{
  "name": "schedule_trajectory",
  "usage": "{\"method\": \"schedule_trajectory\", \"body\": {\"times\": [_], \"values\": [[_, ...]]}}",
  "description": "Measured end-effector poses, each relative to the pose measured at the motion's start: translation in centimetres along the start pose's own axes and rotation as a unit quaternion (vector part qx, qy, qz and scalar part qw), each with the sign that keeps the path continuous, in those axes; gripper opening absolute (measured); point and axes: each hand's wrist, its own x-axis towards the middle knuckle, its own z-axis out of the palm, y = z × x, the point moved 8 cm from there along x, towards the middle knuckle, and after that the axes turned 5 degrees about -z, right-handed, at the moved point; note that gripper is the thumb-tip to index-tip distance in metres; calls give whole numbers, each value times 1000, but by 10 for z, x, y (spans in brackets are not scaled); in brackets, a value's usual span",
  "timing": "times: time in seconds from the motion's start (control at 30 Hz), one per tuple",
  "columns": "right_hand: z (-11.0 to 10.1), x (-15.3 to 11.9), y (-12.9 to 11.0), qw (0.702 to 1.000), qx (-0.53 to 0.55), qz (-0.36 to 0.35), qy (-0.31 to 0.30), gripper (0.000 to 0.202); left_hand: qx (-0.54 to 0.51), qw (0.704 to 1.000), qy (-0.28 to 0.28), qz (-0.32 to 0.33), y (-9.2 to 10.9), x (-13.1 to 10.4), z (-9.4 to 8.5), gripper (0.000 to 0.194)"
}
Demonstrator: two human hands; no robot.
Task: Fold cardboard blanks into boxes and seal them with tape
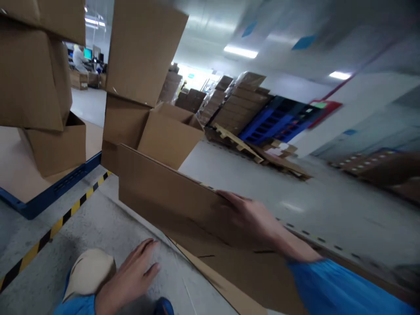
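Observation:
A long brown cardboard piece (183,205) stands on edge, running from the middle of the view to the lower right. My right hand (249,214) rests over its upper edge, fingers bent across the rim and partly blurred, gripping it. Low in the view, my left hand (134,271) hangs above the grey floor (98,223), fingers stretched and thumb apart, holding nothing. A cardboard flap lies along the lower side of the piece. Beyond its far end is an open cardboard box (170,135) with a tall raised flap (144,52).
Stacked boxes (29,78) and an open box (61,148) stand at the left by a dark blue pallet (72,179). Yellow-black tape (55,227) crosses the floor. Wrapped stacks (243,103), blue pallets (275,118) and a wooden pallet (239,142) are farther back. A person (78,57) is far left.

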Motion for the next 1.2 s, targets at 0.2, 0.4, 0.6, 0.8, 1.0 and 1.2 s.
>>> {"method": "schedule_trajectory", "body": {"times": [0.2, 0.4, 0.6, 0.8, 1.0, 1.2], "values": [[-10, 114, -136, 999, 40, 1, -30, 57, -156, 985, 69, -15, -12, 22, -1, 72], [4, 163, -205, 993, 111, 17, -32, 50, -196, 955, 215, -52, -32, 30, -41, 103], [41, 185, -246, 983, 172, 36, -59, 41, -214, 948, 235, -27, -14, 49, -60, 116], [107, 183, -263, 947, 299, 52, -101, 39, -183, 956, 216, -83, -37, 81, -56, 141], [146, 144, -249, 869, 477, 43, -125, 46, -172, 963, 187, -84, -51, 71, -64, 129], [171, 103, -241, 782, 591, 67, -184, 56, -177, 960, 207, -67, -53, 60, -72, 108]]}}
